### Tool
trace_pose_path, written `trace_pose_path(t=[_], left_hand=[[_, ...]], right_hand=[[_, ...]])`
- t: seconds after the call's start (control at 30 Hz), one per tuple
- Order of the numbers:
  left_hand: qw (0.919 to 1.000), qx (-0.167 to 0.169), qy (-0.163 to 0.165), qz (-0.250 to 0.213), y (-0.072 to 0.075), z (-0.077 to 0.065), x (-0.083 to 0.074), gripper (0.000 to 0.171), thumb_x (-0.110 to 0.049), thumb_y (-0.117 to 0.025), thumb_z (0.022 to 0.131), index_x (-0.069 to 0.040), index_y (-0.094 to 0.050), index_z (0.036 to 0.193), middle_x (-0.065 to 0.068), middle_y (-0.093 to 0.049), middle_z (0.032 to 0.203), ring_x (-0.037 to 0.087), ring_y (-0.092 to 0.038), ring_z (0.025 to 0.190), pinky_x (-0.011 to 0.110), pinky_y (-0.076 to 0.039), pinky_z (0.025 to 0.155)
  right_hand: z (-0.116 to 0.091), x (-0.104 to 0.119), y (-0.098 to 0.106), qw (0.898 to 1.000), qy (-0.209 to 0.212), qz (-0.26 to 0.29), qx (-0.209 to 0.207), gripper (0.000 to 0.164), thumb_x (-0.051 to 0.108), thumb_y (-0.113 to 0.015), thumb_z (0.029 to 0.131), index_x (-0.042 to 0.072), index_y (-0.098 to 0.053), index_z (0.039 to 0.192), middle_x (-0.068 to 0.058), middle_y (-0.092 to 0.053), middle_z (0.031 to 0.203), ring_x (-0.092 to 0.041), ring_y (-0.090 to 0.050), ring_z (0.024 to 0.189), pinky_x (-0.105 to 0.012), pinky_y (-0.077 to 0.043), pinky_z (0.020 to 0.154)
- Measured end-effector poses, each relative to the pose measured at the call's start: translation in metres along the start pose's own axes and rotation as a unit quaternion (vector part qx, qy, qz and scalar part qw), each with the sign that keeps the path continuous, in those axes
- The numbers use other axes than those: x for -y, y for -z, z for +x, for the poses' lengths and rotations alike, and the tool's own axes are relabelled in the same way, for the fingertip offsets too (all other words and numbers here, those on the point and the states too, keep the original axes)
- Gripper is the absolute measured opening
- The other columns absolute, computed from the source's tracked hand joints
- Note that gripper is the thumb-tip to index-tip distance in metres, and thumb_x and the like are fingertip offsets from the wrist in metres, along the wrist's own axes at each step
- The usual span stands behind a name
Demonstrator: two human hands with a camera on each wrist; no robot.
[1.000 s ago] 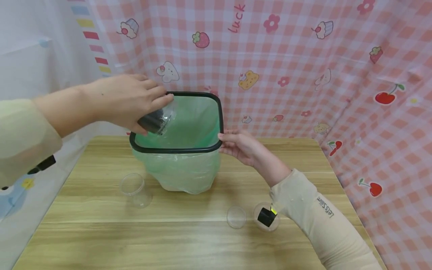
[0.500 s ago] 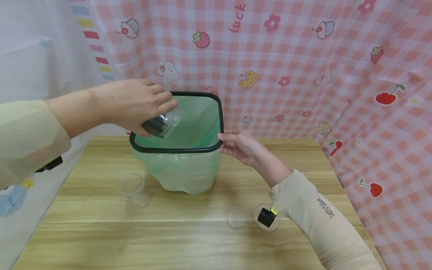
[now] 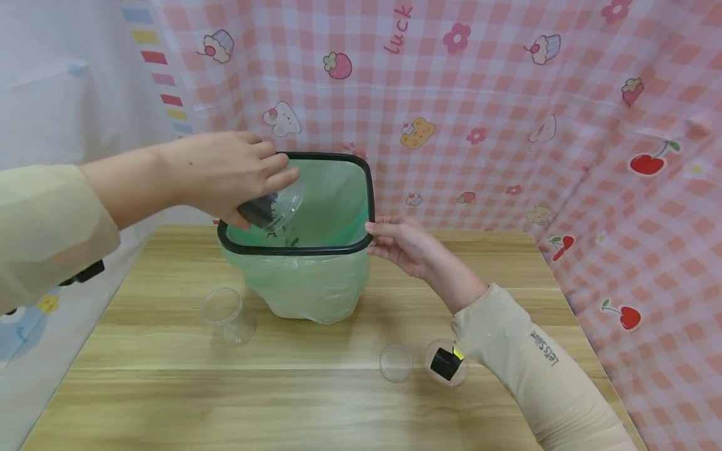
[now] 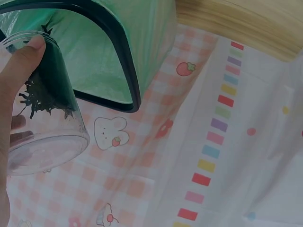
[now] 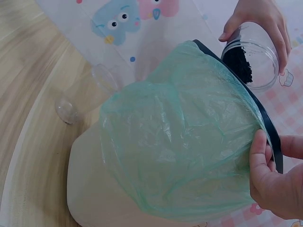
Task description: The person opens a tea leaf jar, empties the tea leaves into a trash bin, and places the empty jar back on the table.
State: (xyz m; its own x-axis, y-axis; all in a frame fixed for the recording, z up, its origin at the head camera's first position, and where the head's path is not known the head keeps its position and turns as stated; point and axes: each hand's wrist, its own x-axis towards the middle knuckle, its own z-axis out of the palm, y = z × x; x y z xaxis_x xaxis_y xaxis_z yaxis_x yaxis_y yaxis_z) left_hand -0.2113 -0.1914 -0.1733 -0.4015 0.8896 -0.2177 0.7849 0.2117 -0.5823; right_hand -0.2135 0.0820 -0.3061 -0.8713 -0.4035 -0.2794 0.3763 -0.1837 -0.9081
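My left hand grips a clear plastic jar, tipped with its mouth over a trash bin. Dark, shredded leaf-like bits lie along the jar's lower side, and some are dropping from its mouth. A translucent green bag lines the pale bin and folds over its outside, under a black rim. On the rim's right side, my right hand pinches rim and bag edge between thumb and fingers. The bin's bottom inside is hidden.
A clear cup stands on the wooden table, left of the bin. Two round clear lids lie at the front right; one lid is in full view, the other partly behind a black wrist device. A checked curtain hangs behind.
My left hand has moved slightly right and down with the jar. Dark bits now fall from its mouth into the bin. My right hand has stayed on the rim.
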Motion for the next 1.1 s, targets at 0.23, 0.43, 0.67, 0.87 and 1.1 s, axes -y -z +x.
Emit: trace_pose_path(t=[0.23,0.43,0.67,0.87,1.1], left_hand=[[0.9998,0.001,-0.01,0.019,-0.0013,0.0015,-0.0017,0.097,-0.059,-0.075,0.065,0.005,-0.044,0.132,0.02,-0.058,0.113,0.033,-0.052,0.1,0.043,-0.045,0.09],[0.9993,-0.006,-0.016,0.033,-0.0004,0.0015,-0.0009,0.097,-0.061,-0.074,0.065,0.005,-0.045,0.13,0.021,-0.057,0.114,0.034,-0.053,0.099,0.043,-0.046,0.088],[0.9994,0.0,-0.016,0.032,0.0015,0.0011,-0.0007,0.096,-0.06,-0.073,0.067,0.006,-0.044,0.13,0.021,-0.057,0.114,0.034,-0.053,0.099,0.044,-0.046,0.088],[0.9996,0.006,-0.016,0.025,0.0013,0.0015,-0.002,0.095,-0.059,-0.073,0.067,0.005,-0.045,0.131,0.02,-0.057,0.114,0.034,-0.052,0.099,0.044,-0.045,0.089],[0.9995,0.013,-0.012,0.025,0.004,0.0013,-0.0018,0.096,-0.059,-0.074,0.066,0.005,-0.044,0.132,0.021,-0.057,0.115,0.034,-0.052,0.101,0.044,-0.045,0.091]], right_hand=[[-0.0002,0.0006,-0.0009,1.0,0.001,-0.001,0.004,0.004,0.004,-0.049,0.095,0.0,-0.049,0.096,-0.004,-0.058,0.076,-0.012,-0.057,0.068,-0.023,-0.052,0.068],[-0.0007,0.0012,-0.0004,1.0,0.002,0.001,0.011,0.009,0.004,-0.048,0.095,-0.003,-0.048,0.102,-0.005,-0.058,0.077,-0.011,-0.057,0.068,-0.022,-0.052,0.067],[-0.001,0.0018,0.0003,1.0,0.003,0.003,0.012,0.007,0.003,-0.048,0.095,-0.002,-0.048,0.1,-0.005,-0.058,0.078,-0.011,-0.057,0.068,-0.022,-0.052,0.067],[-0.0012,0.0014,-0.0008,1.0,0.002,0.001,0.011,0.003,0.003,-0.048,0.095,0.0,-0.049,0.096,-0.004,-0.059,0.077,-0.012,-0.057,0.068,-0.023,-0.052,0.067],[-0.0008,0.0007,-0.0002,1.0,0.001,0.001,0.009,0.003,0.003,-0.048,0.095,0.001,-0.05,0.095,-0.004,-0.059,0.075,-0.012,-0.057,0.067,-0.023,-0.052,0.066]])
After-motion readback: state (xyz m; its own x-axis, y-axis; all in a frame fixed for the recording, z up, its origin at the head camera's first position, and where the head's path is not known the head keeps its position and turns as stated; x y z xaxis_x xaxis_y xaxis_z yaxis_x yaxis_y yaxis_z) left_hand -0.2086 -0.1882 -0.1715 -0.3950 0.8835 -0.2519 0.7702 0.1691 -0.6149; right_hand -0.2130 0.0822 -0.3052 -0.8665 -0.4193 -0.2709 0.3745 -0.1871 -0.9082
